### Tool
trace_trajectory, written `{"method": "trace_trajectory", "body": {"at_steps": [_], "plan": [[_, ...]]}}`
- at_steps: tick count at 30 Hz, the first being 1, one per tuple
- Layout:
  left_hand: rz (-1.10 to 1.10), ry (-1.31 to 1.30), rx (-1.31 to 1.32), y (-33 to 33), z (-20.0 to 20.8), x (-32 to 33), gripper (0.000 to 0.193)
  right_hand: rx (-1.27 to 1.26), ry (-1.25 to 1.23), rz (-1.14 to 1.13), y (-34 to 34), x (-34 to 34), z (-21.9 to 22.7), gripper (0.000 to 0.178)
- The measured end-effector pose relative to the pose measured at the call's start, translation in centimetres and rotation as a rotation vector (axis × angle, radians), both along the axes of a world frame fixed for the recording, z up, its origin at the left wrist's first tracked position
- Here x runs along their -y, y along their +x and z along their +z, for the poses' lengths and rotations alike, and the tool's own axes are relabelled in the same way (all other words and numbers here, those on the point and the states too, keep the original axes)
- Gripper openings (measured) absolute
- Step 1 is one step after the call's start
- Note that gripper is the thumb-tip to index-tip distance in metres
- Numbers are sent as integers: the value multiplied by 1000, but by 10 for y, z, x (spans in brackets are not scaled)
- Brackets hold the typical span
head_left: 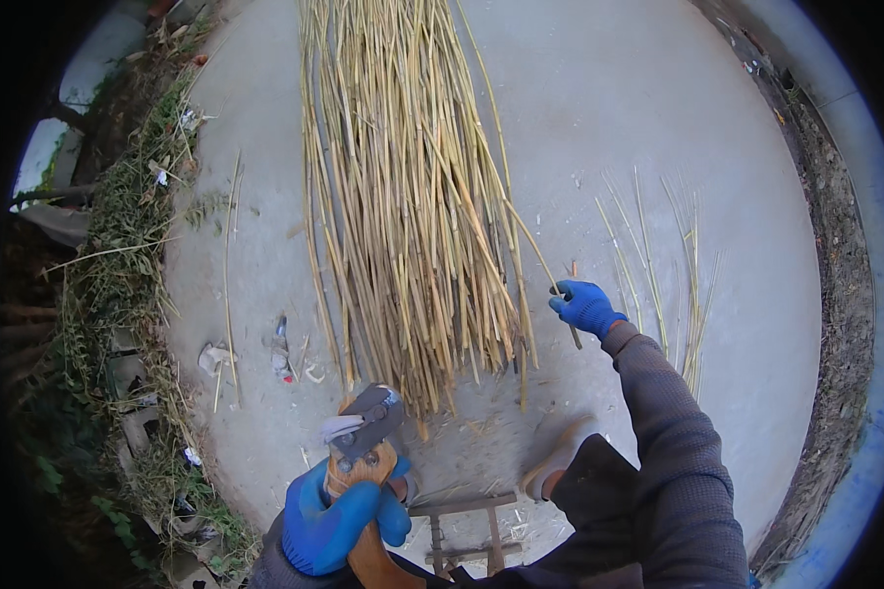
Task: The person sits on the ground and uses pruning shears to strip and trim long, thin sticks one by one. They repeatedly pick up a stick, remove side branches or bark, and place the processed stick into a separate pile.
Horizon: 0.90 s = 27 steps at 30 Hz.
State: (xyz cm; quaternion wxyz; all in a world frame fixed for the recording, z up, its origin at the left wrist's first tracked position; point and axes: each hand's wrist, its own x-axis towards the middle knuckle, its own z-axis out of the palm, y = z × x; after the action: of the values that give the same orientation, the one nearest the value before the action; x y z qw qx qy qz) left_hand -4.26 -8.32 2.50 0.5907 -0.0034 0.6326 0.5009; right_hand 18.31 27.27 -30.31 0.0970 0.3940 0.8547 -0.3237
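Observation:
My left hand (329, 520), in a blue work glove, is closed around a wooden-handled cutting tool (371, 420). Its dark metal blade, bolted to the curved wood, points up and away from me. To the right, my blue-gloved right hand (586, 308) grips one long thin cane stalk (532, 240) near its lower end; a short darker end sticks out below the fingers. That stalk slants up and left across the edge of a big spread of yellow-brown canes (413, 216), which lies lengthwise on the concrete with its near ends close to my feet.
Several thin stalks (648, 260) lie apart on the right. A small wooden frame (467, 508) is between my feet, my shoe (562, 456) beside it. A crumpled plastic bottle (281, 348) and scraps lie left, near weeds (133, 260) along the edge. A dirt strip (845, 236) borders the right.

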Motion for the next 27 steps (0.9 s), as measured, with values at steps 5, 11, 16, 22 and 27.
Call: {"method": "trace_trajectory", "body": {"at_steps": [5, 11, 16, 22, 27], "plan": [[-62, 135, -58, 3, 2, 6, 37, 4, -274, -178, 67, 22, 142, 33], [-15, 262, -146, 7, -8, 16, 38, 272, 244, 41, 180, 97, 301, 24], [31, 318, -199, 8, -24, 20, 38, 263, 134, -131, 241, 200, 414, 21], [107, 412, -197, 9, -42, 18, 36, 322, 561, 6, 294, 287, 476, 11], [92, 380, -180, 3, -58, 14, 36, 277, 790, 18, 326, 327, 520, 8]]}}
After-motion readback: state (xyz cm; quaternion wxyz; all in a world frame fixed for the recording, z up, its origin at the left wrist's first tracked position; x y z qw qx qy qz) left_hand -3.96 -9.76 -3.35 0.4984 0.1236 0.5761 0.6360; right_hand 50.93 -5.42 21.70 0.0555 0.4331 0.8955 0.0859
